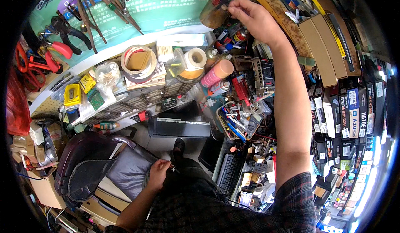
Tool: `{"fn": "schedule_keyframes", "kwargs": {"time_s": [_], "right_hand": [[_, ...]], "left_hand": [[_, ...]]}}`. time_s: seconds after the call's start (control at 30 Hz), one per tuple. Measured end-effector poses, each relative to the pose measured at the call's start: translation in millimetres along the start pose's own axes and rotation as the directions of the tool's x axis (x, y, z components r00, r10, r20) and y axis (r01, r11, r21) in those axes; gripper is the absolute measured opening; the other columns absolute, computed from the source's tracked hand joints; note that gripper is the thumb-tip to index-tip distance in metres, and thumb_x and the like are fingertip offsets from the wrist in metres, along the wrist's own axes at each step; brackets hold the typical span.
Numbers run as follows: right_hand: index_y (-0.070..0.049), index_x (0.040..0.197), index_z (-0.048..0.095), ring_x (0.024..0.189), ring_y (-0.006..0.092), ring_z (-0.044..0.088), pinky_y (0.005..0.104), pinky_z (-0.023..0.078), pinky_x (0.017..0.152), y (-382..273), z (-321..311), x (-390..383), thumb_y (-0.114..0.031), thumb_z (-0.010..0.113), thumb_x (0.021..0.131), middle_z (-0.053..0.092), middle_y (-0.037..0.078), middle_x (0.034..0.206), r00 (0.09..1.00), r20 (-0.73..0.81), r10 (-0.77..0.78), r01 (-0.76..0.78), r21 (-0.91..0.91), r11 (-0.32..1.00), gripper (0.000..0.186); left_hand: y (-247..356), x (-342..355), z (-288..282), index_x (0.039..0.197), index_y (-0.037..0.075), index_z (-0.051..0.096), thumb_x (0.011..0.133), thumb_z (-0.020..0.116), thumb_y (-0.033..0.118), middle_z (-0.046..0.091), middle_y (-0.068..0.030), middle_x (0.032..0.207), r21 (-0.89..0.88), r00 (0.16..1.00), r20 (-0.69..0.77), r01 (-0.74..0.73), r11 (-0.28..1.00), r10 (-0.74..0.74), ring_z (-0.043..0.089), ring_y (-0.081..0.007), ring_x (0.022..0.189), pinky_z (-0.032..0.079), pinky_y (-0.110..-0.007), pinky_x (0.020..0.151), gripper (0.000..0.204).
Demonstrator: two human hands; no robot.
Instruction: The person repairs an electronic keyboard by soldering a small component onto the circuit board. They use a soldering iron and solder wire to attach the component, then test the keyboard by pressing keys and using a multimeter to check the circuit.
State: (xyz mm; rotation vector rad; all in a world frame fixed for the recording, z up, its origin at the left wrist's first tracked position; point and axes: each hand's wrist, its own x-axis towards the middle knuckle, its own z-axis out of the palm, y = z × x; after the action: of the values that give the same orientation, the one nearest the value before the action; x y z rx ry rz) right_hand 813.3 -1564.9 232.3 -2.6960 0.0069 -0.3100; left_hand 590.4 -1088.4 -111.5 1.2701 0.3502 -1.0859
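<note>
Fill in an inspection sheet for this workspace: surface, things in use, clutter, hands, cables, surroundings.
Surface: green printed sheet, with pliers and other tools on it.
Things in use: brown container by the right hand; small item in the left hand, too small to identify.
Clutter: tape roll, pink cylinder and many loose parts.
Hands: right fingers at the container's rim, grip unclear; left closed.
Cables: blue cable at the far left.
Surroundings: office chair, keyboard, stacked boxes.
</note>
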Motion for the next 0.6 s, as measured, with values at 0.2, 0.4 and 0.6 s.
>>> {"fn": "schedule_keyframes", "kwargs": {"time_s": [0.2, 0.4, 0.6], "right_hand": [[-0.004, 0.123, 0.069, 0.109, 0.0228, 0.069, 0.0338, 0.053, 0.096, -13, 3, -2, -0.028, 0.061, 0.107, 0.072, 0.013, 0.115, 0.998, -0.027, -0.054, 0.048, -0.187, 0.981, 0.029], [-0.004, 0.121, 0.071, 0.108, 0.0405, 0.068, 0.0458, 0.054, 0.095, -18, -1, -3, -0.029, 0.065, 0.100, 0.071, 0.021, 0.116, 0.973, -0.019, -0.229, 0.200, -0.420, 0.885, 0.032], [-0.004, 0.115, 0.072, 0.101, 0.0413, 0.068, 0.0490, 0.056, 0.088, -15, -3, 0, -0.028, 0.072, 0.096, 0.070, 0.021, 0.106, 0.977, -0.036, -0.212, 0.196, -0.264, 0.944, 0.030]], "left_hand": [[4, -1, -1, 0.105, 0.004, 0.066, 0.102, 0.070, 0.013, 0.069, -0.0025, 0.093, 0.005, 0.999, -0.011, 0.035, 0.999, -0.035, 0.062, -0.0120, 0.087, 0.046, -0.027, 0.081, 0.011], [-6, 5, -7, 0.106, 0.004, 0.067, 0.101, 0.070, 0.013, 0.069, -0.0020, 0.094, 0.053, 0.999, -0.029, 0.036, 0.998, -0.034, 0.062, -0.0116, 0.087, 0.046, -0.027, 0.081, 0.011], [-12, 9, -11, 0.105, 0.003, 0.069, 0.101, 0.071, 0.011, 0.072, -0.0033, 0.096, 0.081, 0.998, -0.046, 0.035, 0.996, -0.031, 0.067, -0.0128, 0.092, 0.050, -0.028, 0.087, 0.010]]}}
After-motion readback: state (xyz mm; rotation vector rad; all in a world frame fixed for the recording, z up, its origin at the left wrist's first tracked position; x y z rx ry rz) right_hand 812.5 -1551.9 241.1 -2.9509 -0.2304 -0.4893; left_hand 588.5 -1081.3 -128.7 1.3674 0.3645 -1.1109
